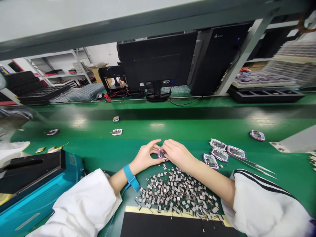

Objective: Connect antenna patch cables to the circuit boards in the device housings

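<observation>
Between my two hands sits a small purple-rimmed device (162, 154) with its inner parts showing. My left hand (147, 155) grips its edge between thumb and fingers, and a blue strap (131, 177) circles that wrist. My right hand (176, 152) is closed over the device's right side, its fingertips pressed to the top; whatever they pinch is hidden. Just below the hands spreads a pile of small grey parts with thin leads (180, 191). Several open devices (211, 161) lie right of my right hand, beside metal tweezers (256, 166).
A teal and black machine (41, 191) stands at the left. More devices (117, 132) rest on the green bench (138, 121). A monitor (158, 62) and a black computer tower (217, 59) stand behind. One metal bracket (296, 141) juts in from the right.
</observation>
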`<state>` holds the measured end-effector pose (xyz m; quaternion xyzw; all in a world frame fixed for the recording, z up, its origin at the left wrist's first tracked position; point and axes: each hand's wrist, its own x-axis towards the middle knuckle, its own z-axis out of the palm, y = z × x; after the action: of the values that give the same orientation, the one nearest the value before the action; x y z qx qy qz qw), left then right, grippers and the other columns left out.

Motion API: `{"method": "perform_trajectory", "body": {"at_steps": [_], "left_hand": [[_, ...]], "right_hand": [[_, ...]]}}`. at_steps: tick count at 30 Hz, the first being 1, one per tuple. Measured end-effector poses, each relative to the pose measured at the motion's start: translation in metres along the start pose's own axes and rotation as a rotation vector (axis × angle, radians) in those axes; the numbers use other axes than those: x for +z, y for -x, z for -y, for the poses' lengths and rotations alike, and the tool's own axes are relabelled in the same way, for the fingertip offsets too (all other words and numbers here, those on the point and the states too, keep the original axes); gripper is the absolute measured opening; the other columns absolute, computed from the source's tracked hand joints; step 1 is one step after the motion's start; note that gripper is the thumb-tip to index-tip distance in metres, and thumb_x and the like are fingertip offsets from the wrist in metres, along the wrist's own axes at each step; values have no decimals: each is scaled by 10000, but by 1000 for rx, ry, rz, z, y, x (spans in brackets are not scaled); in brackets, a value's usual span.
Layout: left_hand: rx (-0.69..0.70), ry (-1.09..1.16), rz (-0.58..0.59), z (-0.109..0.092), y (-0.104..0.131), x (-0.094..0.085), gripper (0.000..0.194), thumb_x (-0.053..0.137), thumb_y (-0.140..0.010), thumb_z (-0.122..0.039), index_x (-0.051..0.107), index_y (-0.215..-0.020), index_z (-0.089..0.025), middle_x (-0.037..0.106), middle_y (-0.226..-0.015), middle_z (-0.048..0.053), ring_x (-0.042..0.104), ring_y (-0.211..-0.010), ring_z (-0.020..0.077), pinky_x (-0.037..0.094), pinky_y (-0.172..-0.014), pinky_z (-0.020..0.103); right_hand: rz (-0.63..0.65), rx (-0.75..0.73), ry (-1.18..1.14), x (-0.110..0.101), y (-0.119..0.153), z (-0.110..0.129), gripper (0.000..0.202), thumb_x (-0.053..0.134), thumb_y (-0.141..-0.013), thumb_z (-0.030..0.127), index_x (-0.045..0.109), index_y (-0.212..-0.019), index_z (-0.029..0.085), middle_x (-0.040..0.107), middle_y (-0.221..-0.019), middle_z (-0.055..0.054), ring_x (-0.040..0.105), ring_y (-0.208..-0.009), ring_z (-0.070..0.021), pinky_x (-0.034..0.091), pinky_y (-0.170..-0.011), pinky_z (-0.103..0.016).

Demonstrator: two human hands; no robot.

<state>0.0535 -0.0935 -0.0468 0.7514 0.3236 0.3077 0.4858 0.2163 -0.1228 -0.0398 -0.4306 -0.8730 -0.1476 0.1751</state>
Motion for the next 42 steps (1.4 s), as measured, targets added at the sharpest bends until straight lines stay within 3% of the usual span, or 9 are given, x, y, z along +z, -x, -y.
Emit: {"method": "perform_trajectory", "body": {"at_steps": [11,15,19,22,24,27,29,37,42], "left_hand": [[29,-79,29,6,-3,-2,530,688,-611,-249,424,-1060,-158,614,-898,46,616,-827,157,517,-808,318],[47,-224,-234,26,-29,-33,482,620,-672,-341,413,-1058,-142,581,-1039,111,597,-926,202,488,-858,380],[67,-355,-331,36,-57,-64,487,596,-688,-315,426,-1090,-99,551,-1081,182,503,-1063,313,367,-921,546],[170,-428,-228,22,-51,-59,399,505,-769,-267,447,-1139,-129,462,-1227,145,335,-1222,279,222,-1032,513],[258,-444,10,4,-35,-45,265,470,-803,-245,552,-1047,-180,561,-1123,73,458,-1127,208,321,-1013,396],[366,-432,409,-18,-10,-21,201,481,-806,-186,636,-914,-254,650,-948,-11,571,-948,120,437,-885,222],[395,-436,525,-23,0,-12,229,460,-817,-154,641,-917,-253,659,-921,-5,580,-918,108,446,-845,193],[298,-540,340,-9,4,-20,291,526,-789,-313,579,-1044,-183,641,-878,66,583,-790,156,457,-745,258],[288,-564,353,-6,20,-28,282,432,-848,-247,529,-1112,-235,616,-1029,30,557,-961,128,421,-854,226]], "right_hand": [[155,-61,-78,-20,-6,-9,191,460,-818,152,600,-947,137,565,-906,-70,513,-854,-177,445,-736,-273],[166,257,-124,-57,11,-60,314,433,-804,79,556,-1066,202,550,-1032,-32,497,-964,-129,399,-839,-220],[389,639,-105,-87,57,-112,266,504,-750,125,596,-998,156,601,-1018,-64,548,-938,-181,404,-834,-271],[515,733,-120,-84,84,-134,216,585,-695,209,638,-896,152,656,-817,-62,608,-726,-182,445,-637,-247],[565,750,-144,-74,92,-140,163,601,-672,221,654,-818,171,655,-701,-28,602,-613,-154,420,-549,-215],[543,734,-168,-61,90,-140,117,583,-678,213,654,-764,177,645,-668,-14,586,-585,-133,393,-534,-202],[482,711,-186,-54,84,-137,125,560,-701,222,647,-780,178,647,-719,-21,588,-637,-136,391,-564,-206],[234,578,-291,-23,41,-90,114,537,-748,238,618,-767,159,619,-792,-47,557,-750,-162,405,-667,-254],[155,421,-432,-6,21,-37,176,493,-793,186,604,-929,183,578,-859,-27,540,-770,-113,419,-719,-228]]}}
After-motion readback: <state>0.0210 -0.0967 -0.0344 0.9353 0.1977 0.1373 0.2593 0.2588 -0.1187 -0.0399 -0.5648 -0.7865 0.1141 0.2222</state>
